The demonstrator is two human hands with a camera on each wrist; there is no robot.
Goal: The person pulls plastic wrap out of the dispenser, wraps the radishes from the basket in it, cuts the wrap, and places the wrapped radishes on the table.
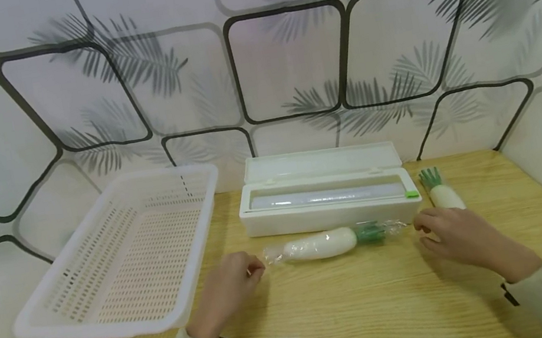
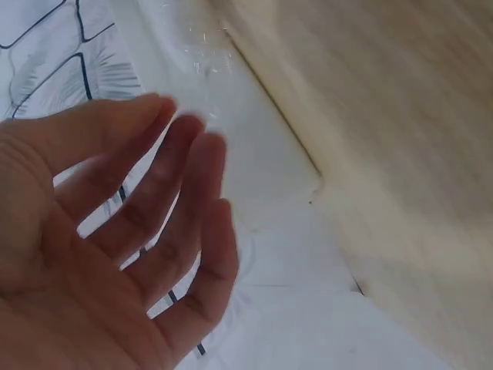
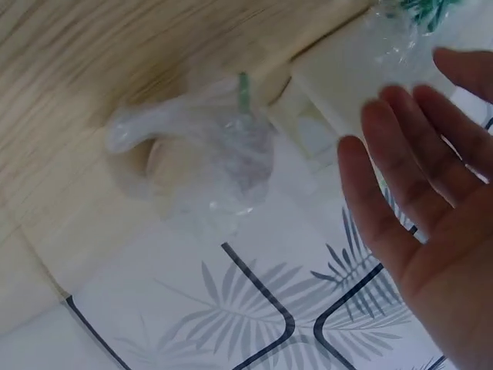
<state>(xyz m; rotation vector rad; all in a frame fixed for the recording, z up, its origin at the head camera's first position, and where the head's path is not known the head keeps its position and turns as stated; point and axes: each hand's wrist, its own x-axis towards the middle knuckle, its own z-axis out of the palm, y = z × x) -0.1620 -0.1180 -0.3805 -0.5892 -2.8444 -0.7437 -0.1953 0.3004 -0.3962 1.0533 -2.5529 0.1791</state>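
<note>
A white radish (image 1: 318,245) with green leaf stubs lies wrapped in clear film, its twisted film ends pointing left and right. My left hand (image 1: 231,286) is beside the left film end, fingers loosely bent; the left wrist view shows that hand (image 2: 92,254) holding nothing. Beyond the right film end is my right hand (image 1: 468,237), relaxed, and the right wrist view shows its palm (image 3: 447,270) bare. Behind the wrapped radish stands a white cling film box (image 1: 333,218), lid raised, with a film roll (image 1: 326,196) inside. A second radish (image 1: 446,197) lies beyond the right hand, partly hidden by it.
A white perforated plastic basket (image 1: 202,237) stands on the left of the wooden table (image 1: 338,313). Patterned wall covering (image 1: 291,64) rises behind the table and along its sides. A green slider (image 1: 412,194) sits at the box's right front corner.
</note>
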